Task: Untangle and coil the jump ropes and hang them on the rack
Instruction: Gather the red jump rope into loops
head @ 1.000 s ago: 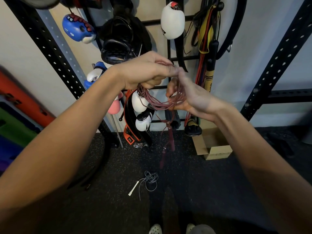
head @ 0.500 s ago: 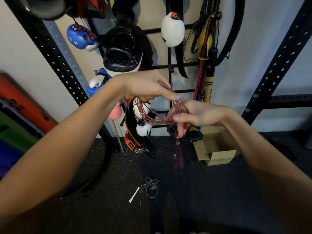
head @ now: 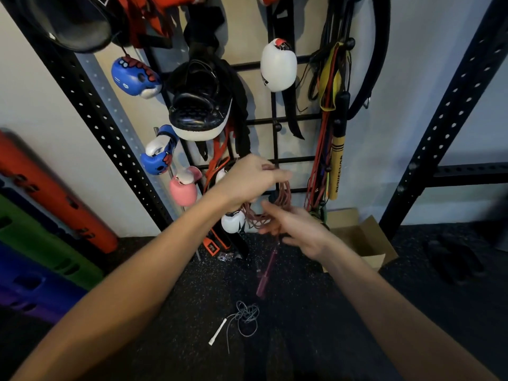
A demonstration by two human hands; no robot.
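1. My left grip pinches the pink-red jump rope up by the rack.
2. It hangs in loops, its handle dangling.
3. My right grip is spread beside the loops.
4. A tangled grey rope lies on the floor.

Red rope coil in left hand

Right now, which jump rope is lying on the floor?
The grey rope with the white handle, loosely tangled on the dark floor. The reddish rope is off the floor, hanging coiled from the left hand in front of the rack.
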